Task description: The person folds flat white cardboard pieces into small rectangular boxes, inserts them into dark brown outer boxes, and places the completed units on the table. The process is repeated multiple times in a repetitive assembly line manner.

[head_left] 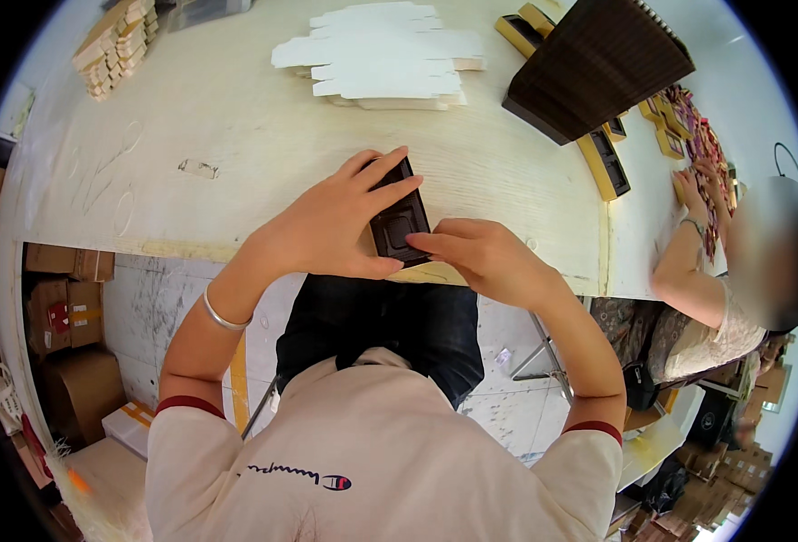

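Dark tray (400,220) frame centre, near table (227,194) edge. Left hand (334,221): fingers spread apart over it. Right hand (491,257): fingers bunched lower right, can't tell if pinching. Best: brace left, press evenly.

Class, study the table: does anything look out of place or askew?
A small clear scrap lies alone, left of the dark tray; it seems stray, being apart from every stack. The white stack looks uneven, its edges jutting at different lengths. I see no spill.
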Demonstrator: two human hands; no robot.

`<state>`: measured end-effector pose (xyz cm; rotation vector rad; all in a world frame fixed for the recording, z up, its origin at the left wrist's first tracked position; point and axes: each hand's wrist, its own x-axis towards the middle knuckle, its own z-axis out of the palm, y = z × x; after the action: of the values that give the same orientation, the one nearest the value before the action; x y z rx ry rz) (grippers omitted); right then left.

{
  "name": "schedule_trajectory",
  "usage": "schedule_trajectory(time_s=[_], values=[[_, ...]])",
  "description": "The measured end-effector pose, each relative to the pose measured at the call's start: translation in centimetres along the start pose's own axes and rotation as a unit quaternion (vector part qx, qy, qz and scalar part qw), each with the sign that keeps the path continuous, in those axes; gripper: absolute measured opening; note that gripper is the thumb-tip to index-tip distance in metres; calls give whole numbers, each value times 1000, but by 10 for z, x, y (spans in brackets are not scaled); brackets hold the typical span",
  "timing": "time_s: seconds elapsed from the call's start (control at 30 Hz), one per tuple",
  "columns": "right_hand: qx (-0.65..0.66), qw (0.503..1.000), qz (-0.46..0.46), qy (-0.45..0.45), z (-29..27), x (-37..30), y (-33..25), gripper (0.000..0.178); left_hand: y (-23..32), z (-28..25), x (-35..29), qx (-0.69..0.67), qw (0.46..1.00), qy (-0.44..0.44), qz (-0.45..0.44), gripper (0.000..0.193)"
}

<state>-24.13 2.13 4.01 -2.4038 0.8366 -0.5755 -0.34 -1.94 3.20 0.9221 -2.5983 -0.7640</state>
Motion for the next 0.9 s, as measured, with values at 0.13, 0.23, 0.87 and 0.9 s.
schedule_trajectory(time_s=[0.13, 0.23, 0.87, 0.9], values=[[-95, 995, -28, -7, 1, 6, -6, 38, -6, -2, 1, 2, 1000, -7, 11, 86], [-89, 995, -40, 31, 7, 7, -3, 37, -5, -11, 3, -19, 999, -26, 4, 87], [-233, 962, 89, 107, 74, -7, -13, 97, 18, 18, -7, 187, 981, 14, -42, 78], [-230, 960, 103, 120, 76, -6, -15, 97, 17, 17, -7, 189, 981, 8, -47, 78]])
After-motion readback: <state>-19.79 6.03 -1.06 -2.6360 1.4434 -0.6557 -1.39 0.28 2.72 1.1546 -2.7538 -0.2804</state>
